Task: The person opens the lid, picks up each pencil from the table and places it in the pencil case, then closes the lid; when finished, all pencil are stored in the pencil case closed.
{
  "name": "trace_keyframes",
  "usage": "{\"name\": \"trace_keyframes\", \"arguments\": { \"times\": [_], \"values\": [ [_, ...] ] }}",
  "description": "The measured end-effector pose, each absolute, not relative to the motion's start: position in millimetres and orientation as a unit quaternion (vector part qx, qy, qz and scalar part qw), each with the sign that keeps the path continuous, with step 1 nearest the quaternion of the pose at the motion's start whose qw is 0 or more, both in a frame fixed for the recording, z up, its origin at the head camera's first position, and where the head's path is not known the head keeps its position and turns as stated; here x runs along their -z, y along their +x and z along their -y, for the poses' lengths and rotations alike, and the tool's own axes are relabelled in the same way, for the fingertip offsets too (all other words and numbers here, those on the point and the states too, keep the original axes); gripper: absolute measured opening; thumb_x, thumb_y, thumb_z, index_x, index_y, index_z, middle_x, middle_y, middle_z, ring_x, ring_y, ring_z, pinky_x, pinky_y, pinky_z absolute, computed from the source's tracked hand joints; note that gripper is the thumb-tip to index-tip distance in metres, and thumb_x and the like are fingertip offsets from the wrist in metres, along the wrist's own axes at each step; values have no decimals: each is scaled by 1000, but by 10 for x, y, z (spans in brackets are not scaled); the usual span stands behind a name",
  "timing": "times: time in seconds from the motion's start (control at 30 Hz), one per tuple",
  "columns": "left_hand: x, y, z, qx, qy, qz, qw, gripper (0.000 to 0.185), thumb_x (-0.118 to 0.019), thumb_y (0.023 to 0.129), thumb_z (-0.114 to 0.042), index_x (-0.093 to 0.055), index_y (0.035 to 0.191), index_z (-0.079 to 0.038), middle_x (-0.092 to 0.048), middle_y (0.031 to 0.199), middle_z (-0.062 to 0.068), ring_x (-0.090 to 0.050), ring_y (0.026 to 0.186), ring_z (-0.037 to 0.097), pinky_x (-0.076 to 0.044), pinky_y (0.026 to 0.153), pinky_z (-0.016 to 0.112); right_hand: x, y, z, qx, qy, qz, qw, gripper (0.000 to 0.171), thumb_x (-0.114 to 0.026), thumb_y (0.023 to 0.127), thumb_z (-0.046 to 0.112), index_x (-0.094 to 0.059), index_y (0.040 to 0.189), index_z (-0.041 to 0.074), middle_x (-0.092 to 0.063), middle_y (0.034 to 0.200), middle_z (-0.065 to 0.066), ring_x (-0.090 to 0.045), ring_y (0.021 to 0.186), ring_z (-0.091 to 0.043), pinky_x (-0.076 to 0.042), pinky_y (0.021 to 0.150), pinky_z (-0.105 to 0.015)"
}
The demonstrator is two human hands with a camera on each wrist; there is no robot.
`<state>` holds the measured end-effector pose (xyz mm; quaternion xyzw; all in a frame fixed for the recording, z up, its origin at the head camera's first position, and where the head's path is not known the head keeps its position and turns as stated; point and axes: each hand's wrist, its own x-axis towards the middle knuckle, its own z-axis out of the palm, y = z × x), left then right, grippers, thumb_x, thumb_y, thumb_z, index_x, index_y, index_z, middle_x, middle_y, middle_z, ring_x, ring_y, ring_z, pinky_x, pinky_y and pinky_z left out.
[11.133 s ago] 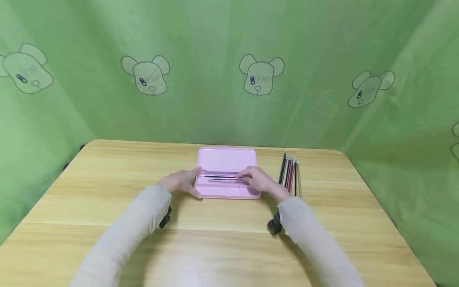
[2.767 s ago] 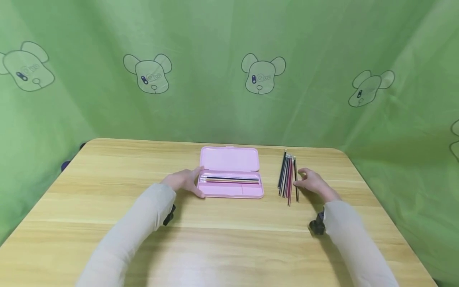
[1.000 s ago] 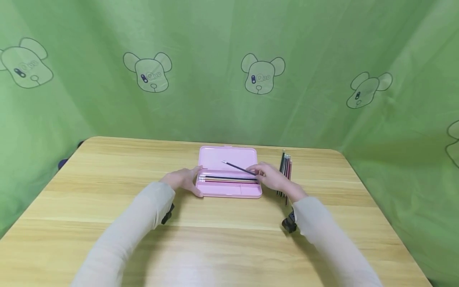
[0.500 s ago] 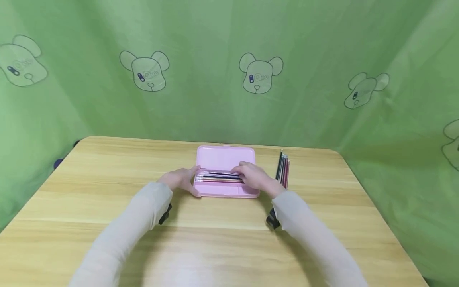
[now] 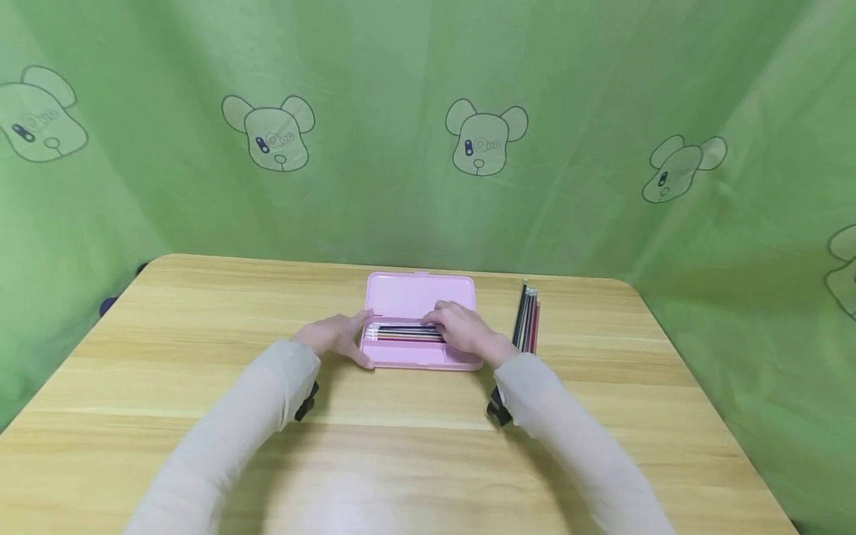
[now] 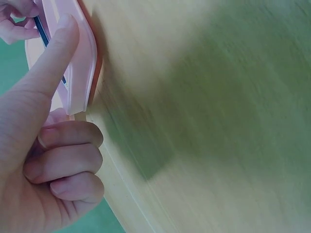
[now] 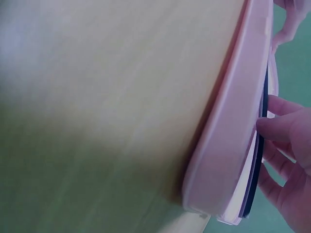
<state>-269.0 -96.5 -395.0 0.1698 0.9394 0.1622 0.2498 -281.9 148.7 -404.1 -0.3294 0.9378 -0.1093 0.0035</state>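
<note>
Overhead, from the head camera, an open pink pencil case (image 5: 420, 357) is seen at the middle of the wooden table (image 5: 200, 416); several pencils (image 5: 401, 332) are already laid in its tray, while a smaller row of loose pencils (image 5: 526, 325) is left just to its right, so the filling is judged well advanced but unfinished. From the left wrist, the left hand (image 6: 43, 145) is shown steadying the case's end (image 6: 80, 68), forefinger straight along the rim, other fingers curled and holding nothing. From the right wrist, the right hand (image 7: 286, 165) is seen with fingertips (image 7: 265, 127) closed on a dark pencil (image 7: 256, 170) being set into the tray
</note>
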Motion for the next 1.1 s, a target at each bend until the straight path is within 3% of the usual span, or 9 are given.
{"name": "trace_keyframes", "arguments": {
  "times": [0.47,0.7,1.1],
  "values": [
    [3926,-2701,953,-152,163,-942,253,109,-77,67,-45,-10,147,-13,-36,139,26,-36,127,38,-32,104,49,4097,-2896,-1469,99,-317,-943,7,31,-54,86,-2,-68,110,12,-58,85,-4,-56,82,-20,-50,72,-31],
    [3882,-2700,903,-120,153,-948,253,109,-76,65,-48,-13,147,-13,-36,140,23,-37,127,35,-33,104,47,4128,-2895,-1514,123,-298,-947,-12,22,-60,85,4,-70,104,9,-62,89,-3,-60,87,-21,-50,81,-35],
    [3886,-2703,902,-121,148,-948,254,111,-77,65,-48,-12,147,-12,-35,141,24,-35,128,36,-32,104,48,3971,-2876,-1856,199,-204,-958,-15,25,-60,86,8,-65,110,5,-65,93,-11,-60,84,-24,-51,74,-39]
  ]
}}
